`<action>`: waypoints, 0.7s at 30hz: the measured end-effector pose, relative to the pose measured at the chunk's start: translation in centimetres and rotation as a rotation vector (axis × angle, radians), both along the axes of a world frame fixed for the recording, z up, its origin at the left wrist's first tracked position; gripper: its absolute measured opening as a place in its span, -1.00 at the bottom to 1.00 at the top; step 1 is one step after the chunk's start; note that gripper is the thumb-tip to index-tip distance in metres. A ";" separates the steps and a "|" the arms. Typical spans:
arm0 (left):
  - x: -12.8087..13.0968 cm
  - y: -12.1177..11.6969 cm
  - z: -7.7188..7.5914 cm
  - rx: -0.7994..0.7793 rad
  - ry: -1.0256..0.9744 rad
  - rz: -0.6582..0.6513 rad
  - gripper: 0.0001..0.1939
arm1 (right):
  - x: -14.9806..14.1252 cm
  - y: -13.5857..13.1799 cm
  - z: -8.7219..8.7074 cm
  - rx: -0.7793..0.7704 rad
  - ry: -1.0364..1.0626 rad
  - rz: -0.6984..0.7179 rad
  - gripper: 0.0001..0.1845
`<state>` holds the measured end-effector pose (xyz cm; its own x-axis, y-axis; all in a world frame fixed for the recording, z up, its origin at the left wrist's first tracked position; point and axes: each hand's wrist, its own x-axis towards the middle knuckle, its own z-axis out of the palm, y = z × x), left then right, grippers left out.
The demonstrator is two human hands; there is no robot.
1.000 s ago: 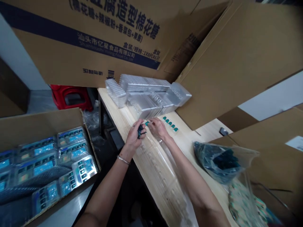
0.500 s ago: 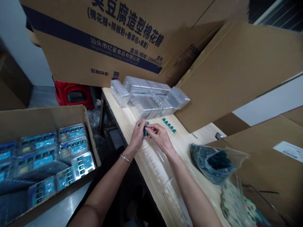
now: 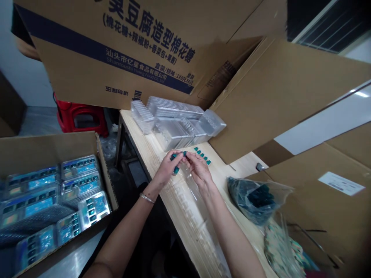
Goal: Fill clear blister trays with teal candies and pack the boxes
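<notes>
My left hand (image 3: 165,166) curls closed around a few small green pieces (image 3: 176,170) above the wooden tabletop (image 3: 145,148), their ends showing at the fingers. My right hand (image 3: 197,168) meets it, thumb and fingertips drawn nearly together at a single green piece (image 3: 184,153); I cannot tell which hand bears it. Just beyond, five matching pieces (image 3: 202,155) lie in a slanting row, near stacked clear trays (image 3: 174,106). An open bag (image 3: 242,193) with dark green contents sits to the right of my forearm.

The pieces look light and smooth, perhaps a little slippery; whether they are stiff or soft I cannot tell. A gentle pinch on opposite edges, one at a time, seems the best hold, with the others kept loosely in my left palm. The clear trays look thin and easily dented, better taken by their rims.
</notes>
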<state>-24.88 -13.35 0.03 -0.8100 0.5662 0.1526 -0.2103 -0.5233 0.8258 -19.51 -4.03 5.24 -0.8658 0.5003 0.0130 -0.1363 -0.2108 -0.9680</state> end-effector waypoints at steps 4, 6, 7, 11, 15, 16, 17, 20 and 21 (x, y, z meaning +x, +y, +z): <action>-0.2 0.2 -0.2 -0.142 0.210 0.107 -0.68 | 0.3 0.5 -0.2 0.076 0.015 -0.010 -0.79; -0.4 0.1 -0.4 -0.174 0.283 0.126 -0.70 | 0.7 0.9 -0.1 0.254 0.011 -0.005 -0.71; -0.5 0.0 -0.4 -0.177 0.307 0.120 -0.71 | 0.9 1.1 0.0 0.367 0.001 0.006 -0.68; -0.6 -0.3 -0.4 -0.135 0.317 0.061 -0.73 | 1.6 1.7 0.6 0.651 -0.095 0.074 -0.69; -0.4 -0.4 -0.1 -0.165 0.302 0.032 -0.73 | 1.6 2.1 0.3 0.627 -0.129 0.052 -0.68; -0.3 -0.3 0.0 -0.181 0.311 0.036 -0.74 | 1.5 2.2 0.1 0.619 -0.123 0.044 -0.68; -0.3 -0.2 0.0 -0.198 0.327 0.049 -0.75 | 1.4 2.3 -0.1 0.611 -0.116 0.037 -0.67; -0.3 0.1 -0.2 -0.266 0.448 0.162 -0.82 | 1.4 2.5 -0.7 0.571 -0.101 0.034 -0.65; -0.3 0.2 -0.3 -0.296 0.507 0.212 -0.84 | 1.4 2.4 -0.7 0.556 -0.104 0.036 -0.65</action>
